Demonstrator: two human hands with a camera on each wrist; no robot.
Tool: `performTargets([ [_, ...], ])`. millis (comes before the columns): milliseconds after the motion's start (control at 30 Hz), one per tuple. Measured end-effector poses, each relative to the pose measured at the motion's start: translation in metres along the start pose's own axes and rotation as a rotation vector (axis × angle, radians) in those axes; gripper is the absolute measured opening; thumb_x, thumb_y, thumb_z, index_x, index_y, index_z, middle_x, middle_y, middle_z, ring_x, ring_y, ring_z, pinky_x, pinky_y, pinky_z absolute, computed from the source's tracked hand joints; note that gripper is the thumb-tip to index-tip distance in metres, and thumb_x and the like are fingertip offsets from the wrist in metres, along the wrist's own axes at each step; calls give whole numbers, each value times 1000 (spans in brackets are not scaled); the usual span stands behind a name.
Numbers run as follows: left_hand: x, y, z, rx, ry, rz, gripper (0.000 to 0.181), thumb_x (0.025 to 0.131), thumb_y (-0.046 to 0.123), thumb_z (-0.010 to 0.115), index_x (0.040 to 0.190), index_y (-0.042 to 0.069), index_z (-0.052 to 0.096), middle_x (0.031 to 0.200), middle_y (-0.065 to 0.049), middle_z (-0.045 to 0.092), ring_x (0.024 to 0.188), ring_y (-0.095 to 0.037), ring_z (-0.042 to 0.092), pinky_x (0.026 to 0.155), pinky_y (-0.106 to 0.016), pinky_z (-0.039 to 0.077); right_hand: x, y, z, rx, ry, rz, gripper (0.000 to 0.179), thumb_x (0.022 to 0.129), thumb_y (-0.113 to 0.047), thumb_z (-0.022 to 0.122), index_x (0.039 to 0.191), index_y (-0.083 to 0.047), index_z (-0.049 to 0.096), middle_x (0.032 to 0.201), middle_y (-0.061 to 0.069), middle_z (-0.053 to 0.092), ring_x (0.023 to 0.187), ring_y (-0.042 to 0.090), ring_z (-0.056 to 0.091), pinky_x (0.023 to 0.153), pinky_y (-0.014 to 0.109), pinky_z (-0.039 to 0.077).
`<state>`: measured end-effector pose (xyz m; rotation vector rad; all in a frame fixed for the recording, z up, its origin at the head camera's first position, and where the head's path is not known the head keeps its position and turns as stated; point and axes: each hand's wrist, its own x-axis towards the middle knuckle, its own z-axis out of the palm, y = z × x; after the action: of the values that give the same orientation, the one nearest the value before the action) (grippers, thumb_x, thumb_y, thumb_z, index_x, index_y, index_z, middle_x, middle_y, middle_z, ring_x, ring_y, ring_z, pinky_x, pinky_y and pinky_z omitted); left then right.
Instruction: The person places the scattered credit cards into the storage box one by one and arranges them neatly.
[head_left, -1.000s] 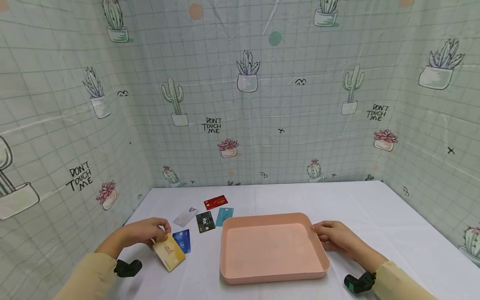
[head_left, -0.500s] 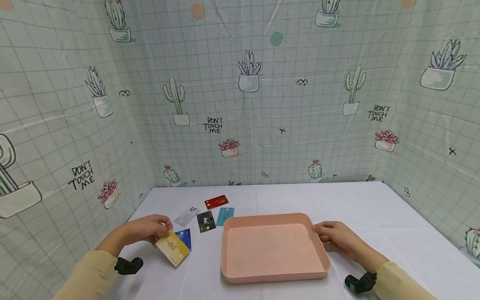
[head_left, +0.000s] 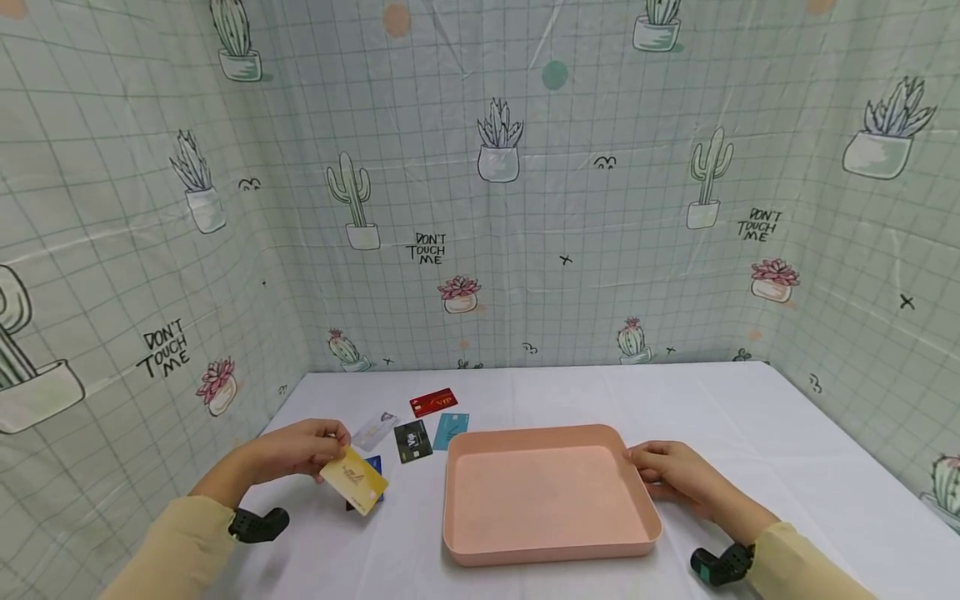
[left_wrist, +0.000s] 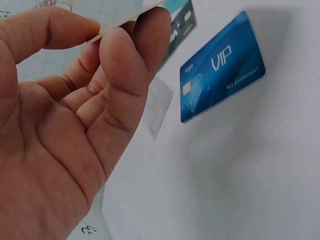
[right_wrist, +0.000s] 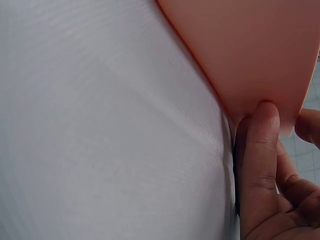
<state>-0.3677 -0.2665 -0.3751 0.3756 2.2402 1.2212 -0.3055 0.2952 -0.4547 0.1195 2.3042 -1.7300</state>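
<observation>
My left hand (head_left: 298, 452) pinches a yellow card (head_left: 356, 482) by its upper left corner, between thumb and fingertips. That card is tilted and raised over a blue VIP card (left_wrist: 222, 67), covering most of it in the head view. In the left wrist view the yellow card shows only as a thin edge at the fingertips. On the other side, my right hand (head_left: 678, 475) grips the right side of a shallow pink tray (head_left: 551, 498). Fingers press the tray's outer wall in the right wrist view, with the thumb at its rim.
Behind the blue card lie a black card (head_left: 413, 442), a pale silver card (head_left: 375, 432), a teal card (head_left: 452, 431) and a red VIP card (head_left: 433, 402). All rest on a white-covered table (head_left: 570, 396). A cactus-print cloth (head_left: 525, 208) surrounds it.
My left hand has lifted the yellow card up and to the right, so it now overlaps the blue card more. My right hand and the tray have stayed in place.
</observation>
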Motion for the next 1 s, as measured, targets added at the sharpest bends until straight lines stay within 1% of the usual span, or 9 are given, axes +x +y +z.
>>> performTargets([
  [167,3,-1,0,-30,-25,46,15,100,11,51,110,1,48,105,-11,58,95,-23,61,74,-32,53,1,0,0,7,-7,-2,58,104,-31,62,137,15,51,115,11,73,101,17,71,81,33,62],
  [333,4,-1,0,-66,-32,67,15,101,11,50,111,1,47,106,-11,60,96,-23,63,77,-32,55,0,-1,0,7,-12,-1,58,104,-31,61,137,16,50,117,14,72,102,18,72,82,34,62],
  [567,4,3,4,-111,-46,82,17,101,12,52,113,1,46,108,-11,59,98,-23,64,80,-32,58,-1,-2,0,12,-9,7,58,103,-33,63,135,14,52,115,13,72,102,18,71,83,35,62],
  [733,7,7,7,-149,-60,94,17,101,12,54,114,2,47,113,-13,60,103,-25,65,86,-33,60,-3,0,-1,6,-26,-4,62,104,-34,61,138,16,49,117,14,72,104,19,71,84,36,62],
  [1000,7,8,12,-189,-45,83,17,99,12,57,112,3,48,116,-14,61,104,-26,65,87,-35,61,-1,0,-1,0,-24,-4,62,104,-35,61,138,16,49,116,13,72,103,19,71,83,35,62],
])
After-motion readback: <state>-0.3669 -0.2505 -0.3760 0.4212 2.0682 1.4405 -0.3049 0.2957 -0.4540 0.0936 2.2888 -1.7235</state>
